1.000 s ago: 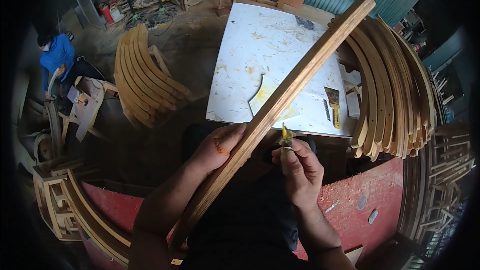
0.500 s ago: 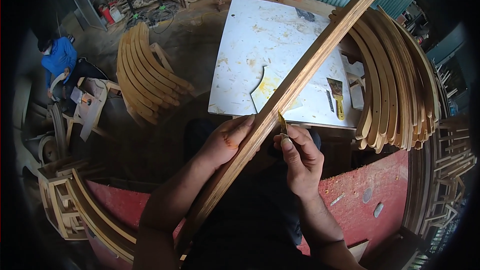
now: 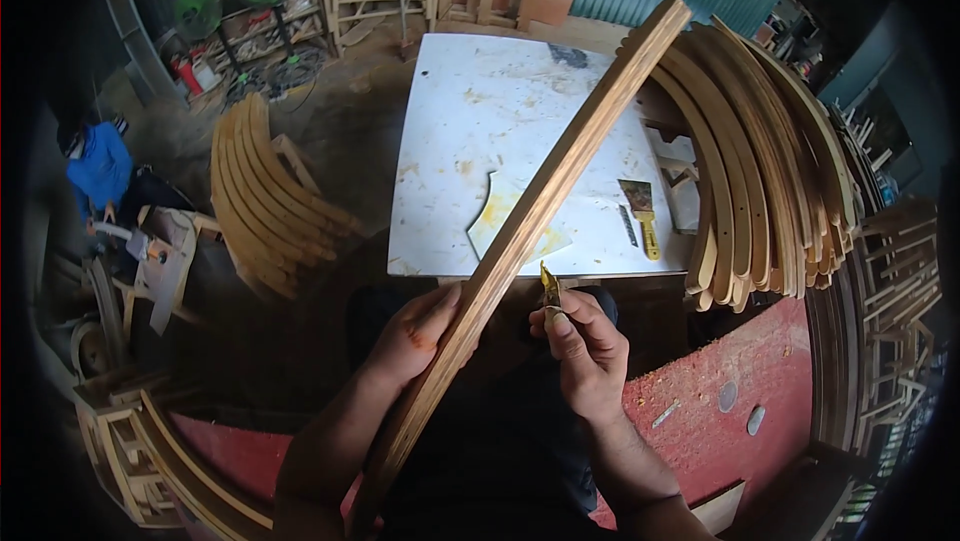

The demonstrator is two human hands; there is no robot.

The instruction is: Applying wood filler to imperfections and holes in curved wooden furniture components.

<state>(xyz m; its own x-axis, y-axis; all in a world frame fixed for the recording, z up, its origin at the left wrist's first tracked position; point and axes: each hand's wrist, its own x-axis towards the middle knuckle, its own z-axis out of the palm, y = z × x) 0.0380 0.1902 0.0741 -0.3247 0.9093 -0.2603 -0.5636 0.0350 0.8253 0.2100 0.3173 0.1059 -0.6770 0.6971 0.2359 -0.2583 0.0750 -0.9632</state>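
Note:
My left hand (image 3: 415, 333) grips a long curved wooden slat (image 3: 545, 196) near its lower middle. The slat runs from my lap up to the far right, over a white table (image 3: 470, 121). My right hand (image 3: 585, 351) is closed around a small putty knife (image 3: 550, 287) with a yellowish blade. The blade tip sits right beside the slat's right edge, just below the table's near edge.
A second putty knife (image 3: 640, 211) and a flat cut-out piece smeared with yellow filler (image 3: 497, 213) lie on the table. Stacks of curved slats stand at right (image 3: 770, 161) and left (image 3: 262, 196). A person in blue (image 3: 100, 166) crouches at far left. Red sawdust-covered surface (image 3: 730, 391) at lower right.
The view has shifted slightly. My right hand with the putty knife has stayed against the slat, moving a little along its edge; the left hand keeps its grip.

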